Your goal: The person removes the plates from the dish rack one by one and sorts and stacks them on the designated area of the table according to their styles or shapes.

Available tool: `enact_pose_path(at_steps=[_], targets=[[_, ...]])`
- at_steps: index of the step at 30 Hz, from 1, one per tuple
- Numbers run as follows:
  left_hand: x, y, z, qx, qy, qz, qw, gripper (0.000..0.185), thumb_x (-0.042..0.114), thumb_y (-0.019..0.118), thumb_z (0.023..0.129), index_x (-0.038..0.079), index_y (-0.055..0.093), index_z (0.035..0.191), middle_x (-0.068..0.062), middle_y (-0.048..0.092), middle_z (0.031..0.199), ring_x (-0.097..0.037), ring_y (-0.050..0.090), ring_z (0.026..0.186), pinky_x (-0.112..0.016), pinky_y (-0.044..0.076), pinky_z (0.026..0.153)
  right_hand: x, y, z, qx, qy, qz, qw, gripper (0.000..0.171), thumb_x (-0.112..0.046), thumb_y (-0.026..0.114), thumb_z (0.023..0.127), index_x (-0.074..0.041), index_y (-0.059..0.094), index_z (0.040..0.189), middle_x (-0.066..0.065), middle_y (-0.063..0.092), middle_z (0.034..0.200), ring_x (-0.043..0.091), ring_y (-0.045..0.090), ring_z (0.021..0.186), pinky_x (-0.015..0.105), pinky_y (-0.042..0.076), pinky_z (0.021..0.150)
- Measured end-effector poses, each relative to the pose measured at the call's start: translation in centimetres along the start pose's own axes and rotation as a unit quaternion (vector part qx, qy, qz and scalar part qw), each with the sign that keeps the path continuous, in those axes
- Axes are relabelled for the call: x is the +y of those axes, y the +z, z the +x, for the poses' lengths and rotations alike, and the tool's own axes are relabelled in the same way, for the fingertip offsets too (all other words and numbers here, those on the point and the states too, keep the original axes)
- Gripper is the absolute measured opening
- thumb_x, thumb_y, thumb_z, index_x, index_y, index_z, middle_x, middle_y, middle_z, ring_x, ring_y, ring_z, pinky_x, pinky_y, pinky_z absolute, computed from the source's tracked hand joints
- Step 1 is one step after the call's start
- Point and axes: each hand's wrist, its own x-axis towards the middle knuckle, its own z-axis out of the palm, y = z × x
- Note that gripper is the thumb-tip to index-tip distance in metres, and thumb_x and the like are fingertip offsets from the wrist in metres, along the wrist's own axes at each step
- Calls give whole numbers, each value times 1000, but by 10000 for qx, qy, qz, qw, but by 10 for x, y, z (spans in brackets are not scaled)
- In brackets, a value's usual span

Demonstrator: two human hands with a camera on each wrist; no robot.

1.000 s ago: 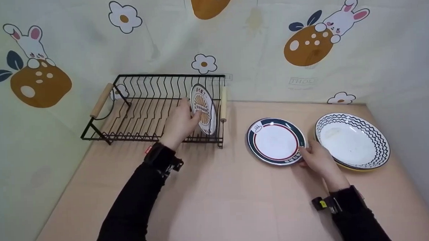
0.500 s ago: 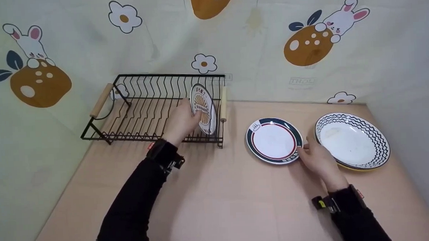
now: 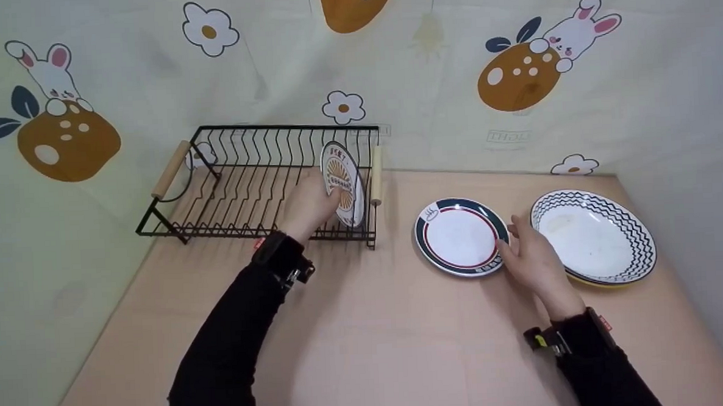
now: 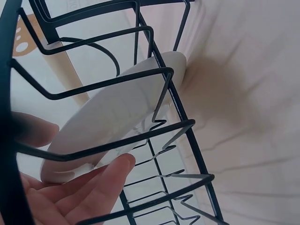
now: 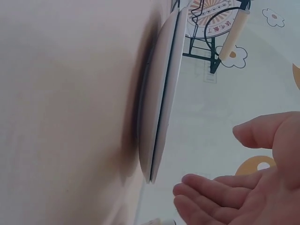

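My left hand point(image 3: 310, 208) grips a white plate with an orange sunburst print point(image 3: 340, 167), thumb on its printed face. That plate stands on edge near the right end of a black wire dish rack point(image 3: 273, 128). In the left wrist view, fingers and thumb lie on either side of the plate point(image 4: 115, 108), behind the rack's wires. A green-rimmed plate point(image 3: 460, 238) lies flat on the table; the right wrist view shows another plate point(image 5: 153, 103) stacked beneath it. My right hand point(image 3: 532, 259) is beside its right edge, fingers extended and thumb apart, holding nothing.
At the right, a white bowl with black zigzag lines point(image 3: 595, 241) sits on something with a yellow rim, close beyond the right hand. The rack has wooden handles point(image 3: 172, 168) at both ends. A patterned wall covering point(image 3: 430, 102) rises behind the table.
My right hand has let go of the green-rimmed plate and opened beside it; the plate has shifted slightly left. My left hand keeps its grip on the sunburst plate, its wrist moving slightly right.
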Motion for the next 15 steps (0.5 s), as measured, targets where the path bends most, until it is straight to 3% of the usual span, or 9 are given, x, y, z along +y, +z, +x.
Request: enact_pose_path(at_steps=[7, 15], targets=[[-1, 2, 3, 18, -106, -56, 9999, 47, 24, 59, 97, -12, 50, 126, -16, 60, 100, -26, 61, 70, -34, 53, 54, -2, 4, 0, 230, -341, 116, 9991, 59, -15, 60, 98, 14, 37, 143, 33, 50, 137, 49, 42, 129, 58, 30, 110], [0, 5, 5, 8, -239, -146, 9996, 50, 18, 59, 96, -15, 44, 130, -17, 60, 98, -26, 59, 74, -35, 54, 59, -4, 10, 2, 504, -644, 207, 9964, 57, -15, 62, 96, 12, 41, 141, 33, 48, 138, 46, 41, 130, 56, 29, 112]])
